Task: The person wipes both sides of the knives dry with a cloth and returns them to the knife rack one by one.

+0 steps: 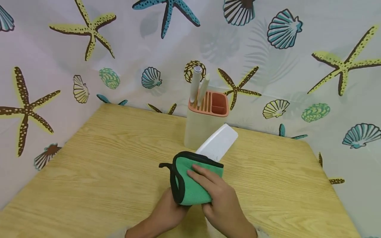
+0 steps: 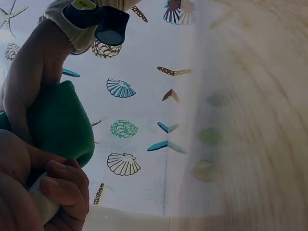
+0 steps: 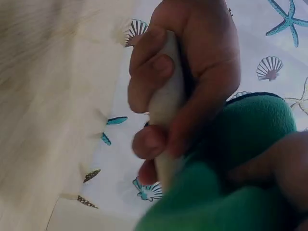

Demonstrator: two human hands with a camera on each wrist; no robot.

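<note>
A kitchen knife with a broad pale blade (image 1: 221,140) points away toward the back. Its light handle (image 3: 166,106) is gripped by my left hand (image 1: 168,211), whose fingers curl round it in the right wrist view. A folded green cloth (image 1: 194,185) with black edging and a small loop wraps the lower part of the blade. My right hand (image 1: 223,198) holds the cloth against the blade, fingers lying across its top and thumb lower down. In the left wrist view the same cloth (image 2: 65,122) hangs between both hands. The blade's wrapped part is hidden.
Behind the blade tip stands a cream knife holder (image 1: 197,132) with an orange slotted top, holding two light-handled utensils (image 1: 195,82). The wood-grain table (image 1: 119,158) meets a sheet (image 1: 178,49) printed with starfish and shells at the back and sides.
</note>
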